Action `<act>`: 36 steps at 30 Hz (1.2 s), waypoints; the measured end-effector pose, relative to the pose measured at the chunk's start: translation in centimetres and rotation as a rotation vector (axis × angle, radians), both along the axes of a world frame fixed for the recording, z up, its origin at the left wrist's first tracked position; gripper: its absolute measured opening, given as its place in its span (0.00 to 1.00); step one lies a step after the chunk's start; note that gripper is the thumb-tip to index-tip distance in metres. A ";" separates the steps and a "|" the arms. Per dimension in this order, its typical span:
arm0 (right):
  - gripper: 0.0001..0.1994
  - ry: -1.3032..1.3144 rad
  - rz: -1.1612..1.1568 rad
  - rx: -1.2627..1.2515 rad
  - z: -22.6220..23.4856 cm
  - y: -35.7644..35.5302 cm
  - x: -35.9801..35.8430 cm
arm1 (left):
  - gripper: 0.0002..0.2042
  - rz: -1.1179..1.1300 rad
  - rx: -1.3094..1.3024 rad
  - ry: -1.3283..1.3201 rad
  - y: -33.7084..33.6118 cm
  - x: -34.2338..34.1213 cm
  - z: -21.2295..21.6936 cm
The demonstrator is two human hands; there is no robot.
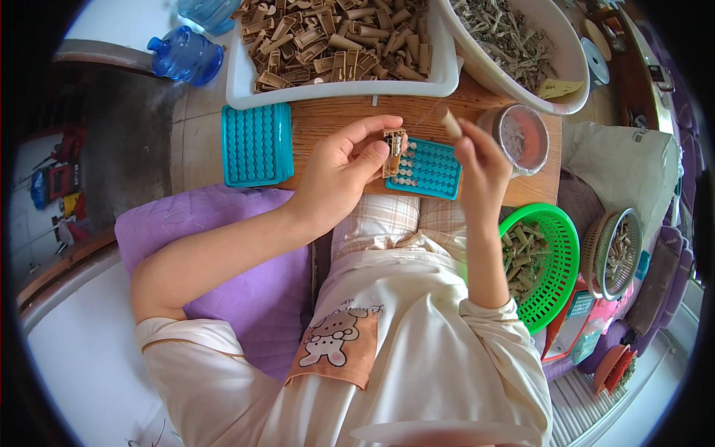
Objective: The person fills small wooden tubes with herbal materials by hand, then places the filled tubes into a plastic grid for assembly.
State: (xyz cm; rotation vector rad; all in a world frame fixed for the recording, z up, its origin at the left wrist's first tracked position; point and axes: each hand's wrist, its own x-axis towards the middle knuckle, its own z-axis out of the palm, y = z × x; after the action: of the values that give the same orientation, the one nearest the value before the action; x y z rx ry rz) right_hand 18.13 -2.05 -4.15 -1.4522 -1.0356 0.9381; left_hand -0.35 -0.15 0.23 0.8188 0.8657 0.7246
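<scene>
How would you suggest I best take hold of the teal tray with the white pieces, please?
I'd grip the teal tray by its right edge, coming from the right and keeping it level: the white pieces sit toward its left, and that edge looks free.

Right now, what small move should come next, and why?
Probably bring the tan tube in the right hand toward the brown case: the left hand holds that case with its inside showing, and the two pieces are apart.

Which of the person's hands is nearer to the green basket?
Right. The right hand, gripping a brown tube, is just beyond the basket, slightly to its left; the left hand, holding a brown case, is much farther left.
</scene>
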 end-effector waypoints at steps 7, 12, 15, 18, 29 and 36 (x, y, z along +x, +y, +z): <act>0.11 0.335 -0.071 0.188 -0.4 -3.6 -6.2 | 0.14 0.037 0.302 0.112 -0.7 0.3 0.3; 0.10 0.330 -0.050 0.156 -0.7 -3.3 -7.7 | 0.15 0.038 0.291 0.055 -0.8 0.2 0.2; 0.10 0.344 -0.068 0.162 -0.7 -3.3 -7.8 | 0.15 0.028 0.283 0.076 -0.8 0.3 0.3; 0.10 0.340 -0.093 0.187 -0.8 -3.1 -7.8 | 0.16 0.002 0.308 0.101 -0.8 0.5 0.4; 0.04 0.227 0.274 0.138 1.3 -2.6 -7.9 | 0.15 -0.013 1.044 0.497 -0.4 0.8 0.2; 0.04 0.062 0.182 0.289 0.4 -2.6 -8.5 | 0.16 -0.052 0.954 0.444 -0.4 1.4 0.5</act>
State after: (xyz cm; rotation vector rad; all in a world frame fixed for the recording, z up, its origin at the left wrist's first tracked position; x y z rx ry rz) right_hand 9.59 -4.61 -3.76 -1.0981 -1.2170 0.9127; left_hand 1.01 -0.56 0.69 1.8983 0.8684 0.9324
